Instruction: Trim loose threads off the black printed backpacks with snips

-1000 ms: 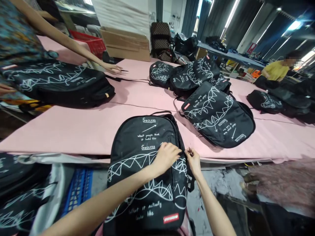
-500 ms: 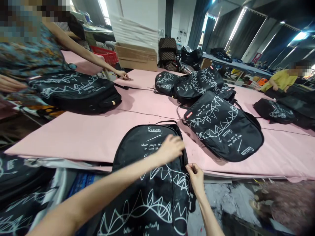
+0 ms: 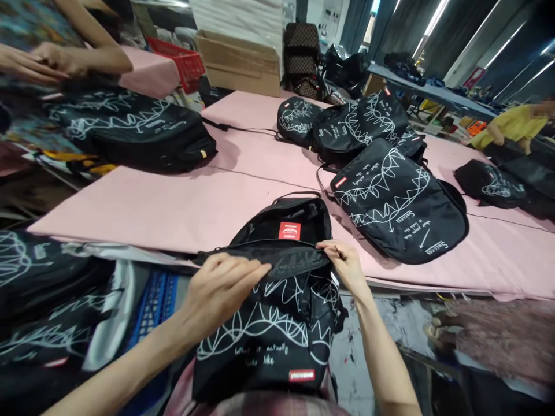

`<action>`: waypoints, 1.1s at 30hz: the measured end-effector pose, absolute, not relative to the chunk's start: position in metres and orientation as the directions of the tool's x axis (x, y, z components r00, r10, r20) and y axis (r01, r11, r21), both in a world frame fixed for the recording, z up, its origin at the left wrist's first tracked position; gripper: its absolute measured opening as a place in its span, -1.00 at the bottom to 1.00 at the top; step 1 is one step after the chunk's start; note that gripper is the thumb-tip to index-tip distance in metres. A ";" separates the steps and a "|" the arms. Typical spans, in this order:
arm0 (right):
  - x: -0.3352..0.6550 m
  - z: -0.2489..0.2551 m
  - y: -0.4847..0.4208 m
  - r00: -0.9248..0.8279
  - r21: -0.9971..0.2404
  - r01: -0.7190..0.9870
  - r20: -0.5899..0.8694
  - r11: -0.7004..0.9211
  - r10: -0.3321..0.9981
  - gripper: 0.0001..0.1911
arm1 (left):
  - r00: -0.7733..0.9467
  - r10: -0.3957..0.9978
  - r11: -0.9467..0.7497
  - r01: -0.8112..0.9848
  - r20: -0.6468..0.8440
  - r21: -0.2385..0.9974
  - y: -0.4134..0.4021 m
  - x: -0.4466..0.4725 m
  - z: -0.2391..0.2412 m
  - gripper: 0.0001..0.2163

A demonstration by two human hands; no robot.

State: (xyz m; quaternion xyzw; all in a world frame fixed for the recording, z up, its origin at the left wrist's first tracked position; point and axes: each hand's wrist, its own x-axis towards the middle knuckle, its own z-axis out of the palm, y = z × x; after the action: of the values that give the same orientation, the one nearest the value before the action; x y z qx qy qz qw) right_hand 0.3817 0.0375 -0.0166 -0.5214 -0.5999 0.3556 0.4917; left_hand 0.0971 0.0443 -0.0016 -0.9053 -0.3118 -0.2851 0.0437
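Note:
A black backpack [image 3: 264, 346] with white scribbled lines and lettering lies half on the table edge in front of me. Its top is unzipped, and the front flap is folded down toward me. Inside shows a red label [image 3: 289, 231]. My left hand [image 3: 229, 283] is closed over the folded flap on the left side. At the right end of the opening, my right hand [image 3: 344, 266] pinches the flap's edge. A small dark object sticks up between the right fingers, its kind too small to make out.
A similar backpack [image 3: 403, 202] lies just right on the pink table [image 3: 143, 208], with several more behind. Across on the left, a co-worker's hands [image 3: 52, 60] are above another backpack [image 3: 143, 133]. A blue crate [image 3: 156, 300] stands below left; a cardboard box [image 3: 238, 60] sits behind.
The backpack has gone from closed to open, its flap now folded down. My left hand has moved left and toward me onto the flap. The co-worker's outstretched arm has drawn back.

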 end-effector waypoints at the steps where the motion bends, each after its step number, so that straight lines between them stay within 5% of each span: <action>1: 0.380 -0.015 0.036 -0.016 -0.944 0.259 0.208 0.205 0.978 -0.82 | 0.613 0.568 -0.780 0.615 0.550 0.120 0.041 0.091 -0.001 -0.73; 5: 0.388 -0.025 0.018 0.040 -0.949 0.264 0.191 0.173 0.981 -0.88 | 0.414 0.703 -0.665 0.672 0.578 0.328 0.047 0.064 0.000 -0.78; 8: 0.394 -0.032 0.007 0.074 -0.942 0.285 0.205 0.176 0.976 -0.92 | 0.299 0.811 -0.572 0.584 0.502 0.576 0.050 0.053 0.001 -0.80; 11: 0.394 -0.034 0.005 0.103 -0.938 0.287 0.233 0.195 0.967 -0.94 | 0.263 0.850 -0.524 0.516 0.457 0.678 0.045 0.054 0.002 -0.85; 25: 0.398 -0.049 0.014 0.239 -0.959 0.240 0.210 0.152 0.948 -0.88 | 0.264 0.865 -0.502 0.471 0.427 0.725 0.035 0.062 0.004 -0.81; 33: 0.406 -0.064 0.014 0.301 -0.967 0.217 0.196 0.133 0.933 -0.82 | 0.262 0.857 -0.509 0.566 0.444 0.648 0.040 0.057 0.005 -0.73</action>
State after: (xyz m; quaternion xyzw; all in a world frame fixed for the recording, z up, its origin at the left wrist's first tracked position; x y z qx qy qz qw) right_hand 0.4064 0.0144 -0.0636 -0.5767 -0.4987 0.3175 0.5639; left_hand 0.0568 0.0402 0.0046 -0.7728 -0.4605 -0.3964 -0.1834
